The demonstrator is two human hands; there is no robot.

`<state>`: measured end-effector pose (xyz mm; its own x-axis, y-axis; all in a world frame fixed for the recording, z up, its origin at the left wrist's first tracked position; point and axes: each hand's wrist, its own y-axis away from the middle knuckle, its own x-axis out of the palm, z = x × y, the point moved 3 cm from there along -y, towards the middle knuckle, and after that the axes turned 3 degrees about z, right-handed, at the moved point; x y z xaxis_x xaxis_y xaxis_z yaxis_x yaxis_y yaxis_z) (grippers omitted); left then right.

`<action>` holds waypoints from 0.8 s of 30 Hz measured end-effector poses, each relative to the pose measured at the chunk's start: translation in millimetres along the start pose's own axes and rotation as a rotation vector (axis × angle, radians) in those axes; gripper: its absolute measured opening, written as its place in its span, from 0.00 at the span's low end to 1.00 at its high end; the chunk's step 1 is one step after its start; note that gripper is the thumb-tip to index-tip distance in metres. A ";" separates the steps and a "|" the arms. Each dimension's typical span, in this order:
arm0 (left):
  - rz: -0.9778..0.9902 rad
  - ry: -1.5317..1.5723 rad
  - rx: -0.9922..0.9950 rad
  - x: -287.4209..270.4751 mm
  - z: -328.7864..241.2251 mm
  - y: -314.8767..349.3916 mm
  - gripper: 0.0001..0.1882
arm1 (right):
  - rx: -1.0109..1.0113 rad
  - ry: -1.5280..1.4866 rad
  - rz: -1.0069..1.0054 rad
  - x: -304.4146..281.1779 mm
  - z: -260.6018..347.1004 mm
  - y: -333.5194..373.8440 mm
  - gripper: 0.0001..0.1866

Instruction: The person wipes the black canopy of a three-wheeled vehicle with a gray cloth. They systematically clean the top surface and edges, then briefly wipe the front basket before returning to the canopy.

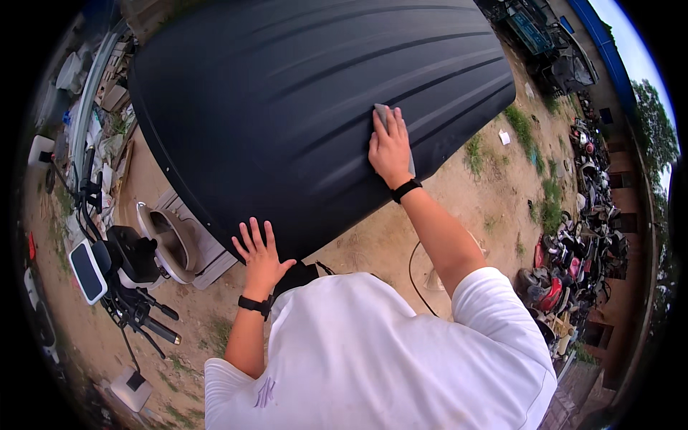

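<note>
A large black ribbed roof panel [236,107] of a vehicle spreads out before me. My right hand [390,150] presses a flat grey cloth [382,115] against its ribbed surface, near the right edge. The cloth's ends show past the fingertips and beside the wrist; the rest is hidden under the palm. My left hand [259,252] is open with its fingers spread, at the panel's near edge, and holds nothing. Whether its fingertips rest on the panel is hard to tell.
Left of the panel are handlebars [161,330], a white-framed display [87,272] and a beige seat-like shell [175,240]. A mirror [130,388] juts out at lower left. Several scrapped motorbikes [566,279] line a wall at right. A dark cable [412,269] hangs near my right arm.
</note>
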<state>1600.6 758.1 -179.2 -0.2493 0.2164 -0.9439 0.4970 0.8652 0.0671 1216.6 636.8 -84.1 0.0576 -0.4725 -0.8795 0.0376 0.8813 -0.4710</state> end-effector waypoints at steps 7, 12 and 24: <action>-0.008 -0.029 0.070 14.2 12.4 -3.9 0.72 | -0.421 -0.370 0.240 -2.4 194.7 54.0 0.27; 0.024 0.012 0.034 -3.4 0.3 3.2 0.71 | -0.671 -0.423 0.302 -7.2 194.4 67.0 0.24; 0.106 -0.106 -0.020 -21.0 -18.4 1.6 0.83 | -0.434 -0.308 0.142 -39.7 -46.5 128.4 0.20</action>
<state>1591.4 763.3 -153.3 -0.1066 0.2589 -0.9600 0.4993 0.8489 0.1735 1172.8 769.1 -112.8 0.3242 -0.2709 -0.9064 -0.4025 0.8276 -0.3913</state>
